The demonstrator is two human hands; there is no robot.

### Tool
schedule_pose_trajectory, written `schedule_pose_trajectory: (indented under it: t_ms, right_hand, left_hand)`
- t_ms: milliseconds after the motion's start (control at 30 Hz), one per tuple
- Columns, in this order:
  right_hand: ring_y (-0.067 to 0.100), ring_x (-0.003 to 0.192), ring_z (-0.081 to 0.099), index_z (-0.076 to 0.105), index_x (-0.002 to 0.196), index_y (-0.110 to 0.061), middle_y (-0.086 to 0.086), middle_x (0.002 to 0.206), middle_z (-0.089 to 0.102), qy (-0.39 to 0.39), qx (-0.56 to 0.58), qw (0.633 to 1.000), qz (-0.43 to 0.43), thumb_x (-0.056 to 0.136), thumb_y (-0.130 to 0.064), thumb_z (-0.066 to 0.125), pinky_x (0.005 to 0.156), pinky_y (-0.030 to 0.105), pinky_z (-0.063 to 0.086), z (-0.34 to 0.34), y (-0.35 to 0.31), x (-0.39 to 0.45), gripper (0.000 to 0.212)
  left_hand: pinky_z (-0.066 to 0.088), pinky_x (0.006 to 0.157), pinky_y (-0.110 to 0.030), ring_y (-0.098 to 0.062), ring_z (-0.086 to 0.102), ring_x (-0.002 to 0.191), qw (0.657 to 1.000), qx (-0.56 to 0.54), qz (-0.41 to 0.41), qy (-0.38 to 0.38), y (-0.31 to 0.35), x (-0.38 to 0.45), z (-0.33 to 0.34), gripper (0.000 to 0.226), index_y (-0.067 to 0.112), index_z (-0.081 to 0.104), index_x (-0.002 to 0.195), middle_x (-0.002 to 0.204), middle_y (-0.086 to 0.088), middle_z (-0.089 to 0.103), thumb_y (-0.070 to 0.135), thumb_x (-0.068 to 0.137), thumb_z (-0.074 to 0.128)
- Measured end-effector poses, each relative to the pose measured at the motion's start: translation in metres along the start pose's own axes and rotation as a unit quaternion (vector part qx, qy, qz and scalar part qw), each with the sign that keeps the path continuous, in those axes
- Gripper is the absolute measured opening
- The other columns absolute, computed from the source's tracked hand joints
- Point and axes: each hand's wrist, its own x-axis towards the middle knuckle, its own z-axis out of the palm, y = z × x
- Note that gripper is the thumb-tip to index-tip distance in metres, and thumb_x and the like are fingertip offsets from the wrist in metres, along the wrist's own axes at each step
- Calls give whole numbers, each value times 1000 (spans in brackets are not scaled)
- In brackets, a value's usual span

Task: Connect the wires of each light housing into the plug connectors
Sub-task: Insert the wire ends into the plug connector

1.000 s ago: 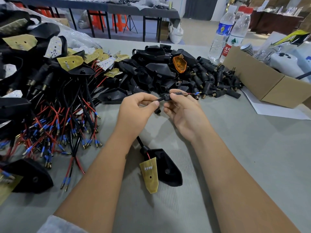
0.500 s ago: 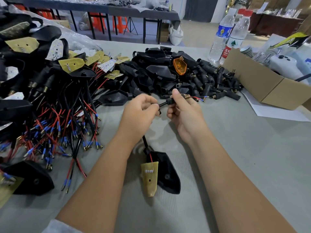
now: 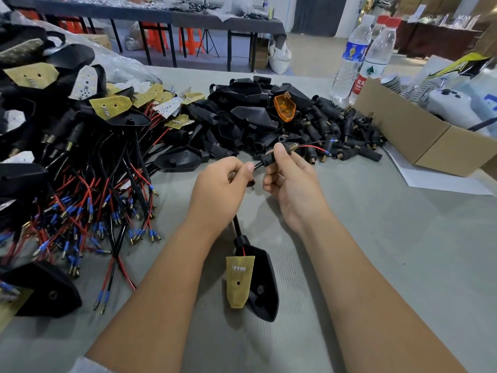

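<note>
Far left, there's a big tangle of black housings with red and black wires [image 3: 88, 200] ending in blue-sleeved tips, spilling across the grey table [image 3: 403, 251]. Moving right, the left hand [image 3: 219, 189] is curled around the black sleeved cable, thumb and forefinger pinching it just before the plug. Below it, nearer the camera, the light housing [image 3: 262, 286] being worked on lies on the table with its yellow circuit board [image 3: 238, 281] tilted out beside it, the cable running up from it into the left hand. The right hand [image 3: 289, 181] grips the black plug connector [image 3: 271, 157], thumb on top; looks like a brass threaded end pokes out past the thumb, though it's small. The red wire [image 3: 313, 147] sticks out of it to the right. Behind is a pile of loose plug connectors [image 3: 347, 130], one orange lens [image 3: 284, 107], two water bottles [image 3: 349, 57], and a cardboard box [image 3: 419, 138] far right.
</note>
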Motion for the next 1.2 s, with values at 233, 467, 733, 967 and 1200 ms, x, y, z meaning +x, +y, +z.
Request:
schedule_pose_trajectory:
  t_ms: [233,467,733,967,1200]
  right_hand:
    - [13,53,51,59,75,-15,1,60,56,-7,18,1000,12,97,-24,60,53,23,45,0,-5,-3,24]
    - [14,54,51,56,86,-7,2,60,55,9,20,999,25,97,-11,52,51,23,45,4,-7,-6,12]
    - [13,56,55,60,85,-5,6,66,57,-27,-3,1000,14,92,3,44,55,23,47,5,-6,-9,19]
    - [11,54,52,63,86,-7,1,64,58,-6,2,1000,24,96,-20,61,54,22,44,2,-5,-6,17]
    - [9,51,51,59,89,-8,0,61,52,105,92,990,28,95,-24,64,51,20,46,-6,-10,0,18]
  left_hand:
    - [29,53,-32,-16,34,51,999,-29,-19,-25,-1,1,2,33,16,61,70,56,-10,43,30,100,53]
    - [26,48,-24,-9,31,46,999,-20,-24,-20,-1,1,3,32,15,60,70,50,3,40,28,99,54]
    - [28,52,-28,-14,34,51,998,-37,-20,-49,-3,0,3,33,20,60,69,55,-3,43,26,100,52]
    - [38,55,-19,-5,44,53,998,-47,-12,-48,-3,1,2,37,16,61,68,55,7,56,29,101,50]
    - [43,52,-15,-5,50,45,988,-58,-54,-133,-2,1,2,19,15,71,83,54,4,64,22,95,59]
